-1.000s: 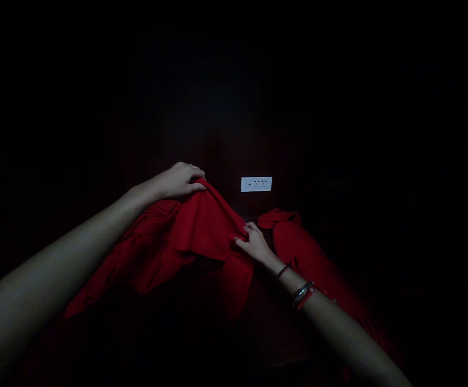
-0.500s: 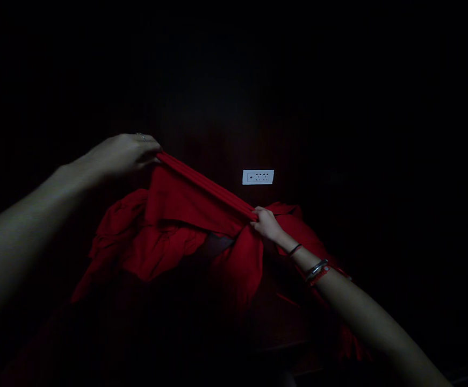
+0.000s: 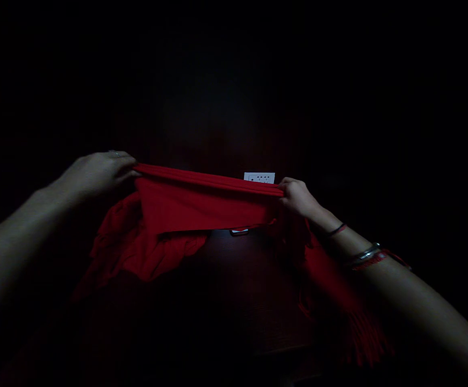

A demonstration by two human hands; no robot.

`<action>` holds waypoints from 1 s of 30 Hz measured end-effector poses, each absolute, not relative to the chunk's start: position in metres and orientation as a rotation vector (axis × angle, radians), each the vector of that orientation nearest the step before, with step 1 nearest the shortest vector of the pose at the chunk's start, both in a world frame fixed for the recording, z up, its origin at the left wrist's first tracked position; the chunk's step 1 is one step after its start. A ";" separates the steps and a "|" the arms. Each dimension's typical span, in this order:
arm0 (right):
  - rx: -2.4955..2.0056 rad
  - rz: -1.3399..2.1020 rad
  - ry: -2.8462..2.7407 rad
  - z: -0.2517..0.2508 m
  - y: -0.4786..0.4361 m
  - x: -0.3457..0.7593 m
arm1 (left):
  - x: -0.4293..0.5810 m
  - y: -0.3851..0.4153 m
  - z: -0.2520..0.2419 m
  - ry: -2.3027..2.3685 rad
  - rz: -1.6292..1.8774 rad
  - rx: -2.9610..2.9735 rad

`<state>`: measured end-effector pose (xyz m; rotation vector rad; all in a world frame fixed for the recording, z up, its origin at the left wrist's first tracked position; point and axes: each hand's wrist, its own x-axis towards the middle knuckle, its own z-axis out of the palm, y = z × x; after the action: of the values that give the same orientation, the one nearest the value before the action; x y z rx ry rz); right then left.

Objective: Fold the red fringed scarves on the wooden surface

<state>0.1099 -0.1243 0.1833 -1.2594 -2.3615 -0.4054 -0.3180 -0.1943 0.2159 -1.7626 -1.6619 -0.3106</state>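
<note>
Two hands hold one red cloth point(image 3: 201, 207) stretched between them, raised at mid-view in front of a very dark background.

Left hand point(image 3: 96, 172): closed, fingers pinched on the left end of the cloth's top edge. A ring point(image 3: 115, 153) shows on one finger.

Right hand point(image 3: 298, 196): closed in a fist round the right end of the same edge.

Orientation: the long axis of the taut edge runs left to right, nearly level, with the left end slightly higher.

Texture and shape:
- The top edge is gathered into a narrow band of lengthwise folds.
- Directly below it hangs a smooth, flat panel of matte woven fabric.
- Lower left, the cloth falls in loose crumpled folds.
- Lower right, it drops under the right forearm and ends in what looks like a fringe point(image 3: 362, 333), blurred.

Right wrist: a thin dark thread band point(image 3: 336, 230), then metal bangles point(image 3: 365, 255) with a red one.

A white rectangular socket plate point(image 3: 259, 177) sits just behind the taut edge, its lower border covered. A small pale object point(image 3: 239, 231) shows under the panel's lower edge; I cannot identify it.
</note>
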 end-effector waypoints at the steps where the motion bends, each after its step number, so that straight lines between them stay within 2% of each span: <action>1: -1.244 -0.438 -2.374 0.191 -0.130 0.112 | -0.317 -0.192 0.208 -1.656 -0.270 -1.779; 7: -1.321 -0.540 -2.453 0.209 -0.156 0.124 | -0.295 -0.181 0.163 -1.714 -0.187 -1.826; 16: -1.269 -0.261 -2.738 0.117 -0.164 0.120 | -0.260 -0.159 0.089 -2.049 -0.265 -1.815; 20: -1.323 -0.144 -2.691 0.110 -0.164 0.117 | -0.264 -0.147 0.084 -2.024 -0.435 -1.834; 23: -1.416 0.075 -2.603 0.129 -0.163 0.118 | -0.263 -0.141 0.097 -1.965 -0.639 -1.855; 26: -1.434 0.501 -2.451 0.149 -0.166 0.122 | -0.254 -0.133 0.116 -1.901 -0.870 -1.857; 28: -1.373 0.749 -2.352 0.153 -0.169 0.125 | -0.244 -0.125 0.124 -1.859 -0.987 -1.859; 30: -1.358 0.852 -2.303 0.146 -0.172 0.126 | -0.234 -0.116 0.124 -1.845 -1.032 -1.880</action>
<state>0.1260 -0.1717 0.1464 -1.3576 -2.3029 0.8516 -0.2336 -0.1163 0.1236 -1.8803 -1.8452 -1.0318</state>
